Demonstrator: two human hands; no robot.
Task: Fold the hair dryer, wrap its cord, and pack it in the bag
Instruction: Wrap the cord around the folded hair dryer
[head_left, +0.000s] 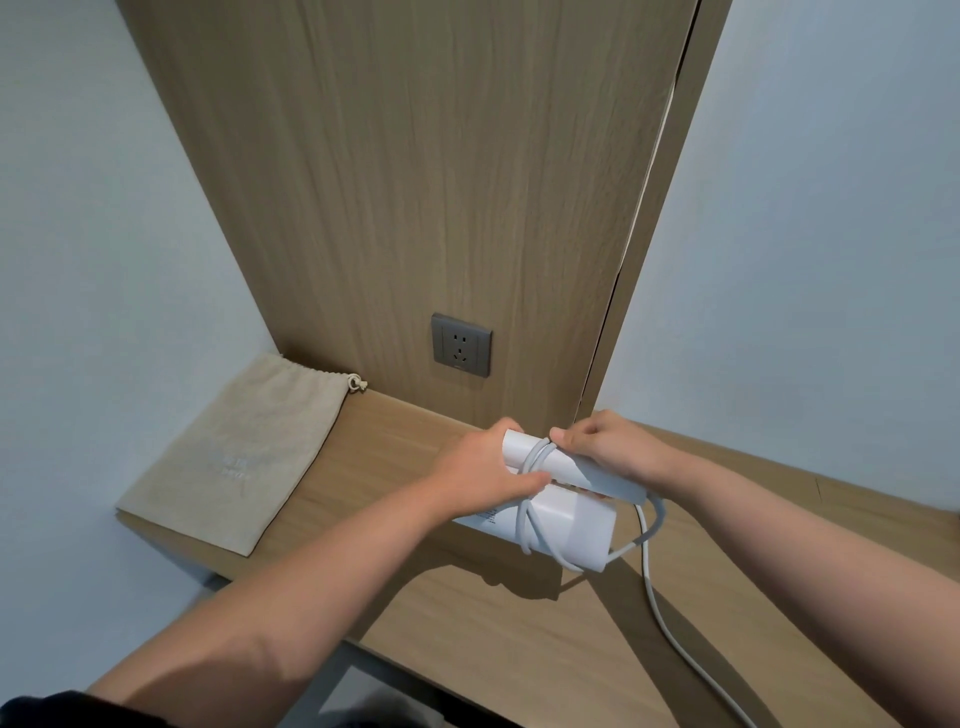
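A white folded hair dryer is held just above the wooden shelf in front of me. My left hand grips its left end, thumb across the body. Several turns of the white cord circle the dryer. My right hand pinches the cord at the top of the folded handle. The loose end of the cord trails down over the shelf towards the bottom right. A beige drawstring bag lies flat at the shelf's left end, well apart from both hands.
A grey wall socket sits in the wood panel behind the shelf, just above the hands. Pale walls close in on the left and right. The shelf's front edge runs diagonally below my forearms.
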